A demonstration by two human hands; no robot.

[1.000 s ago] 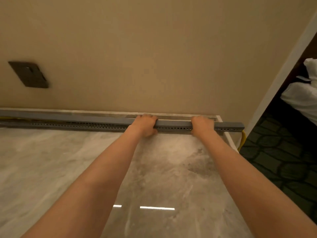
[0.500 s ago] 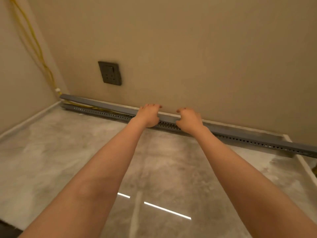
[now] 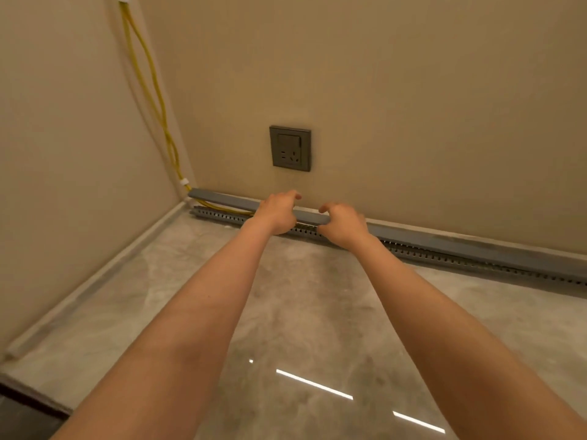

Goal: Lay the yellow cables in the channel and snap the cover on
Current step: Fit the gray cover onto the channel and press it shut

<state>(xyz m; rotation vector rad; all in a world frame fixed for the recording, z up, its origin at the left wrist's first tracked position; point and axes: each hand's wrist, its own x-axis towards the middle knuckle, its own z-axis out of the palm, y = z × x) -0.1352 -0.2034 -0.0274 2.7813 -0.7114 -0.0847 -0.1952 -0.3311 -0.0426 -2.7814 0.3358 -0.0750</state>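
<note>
A long grey cover lies along the foot of the back wall, over the perforated grey channel. At its left end the cover stands lifted off the channel, and the yellow cables show in the gap. The cables climb the left corner of the wall. My left hand and my right hand sit close together below the wall socket. Each has its fingers curled over the cover's top, with the thumb at the front.
A dark wall socket is set just above my hands. The glossy marble floor spreads in front of the channel. A pale skirting strip runs along the left wall. White clips hold the cables in the corner.
Both hands have slid left along the cover, from its right end toward the corner. My view has turned left, bringing the socket and the climbing cables into sight.
</note>
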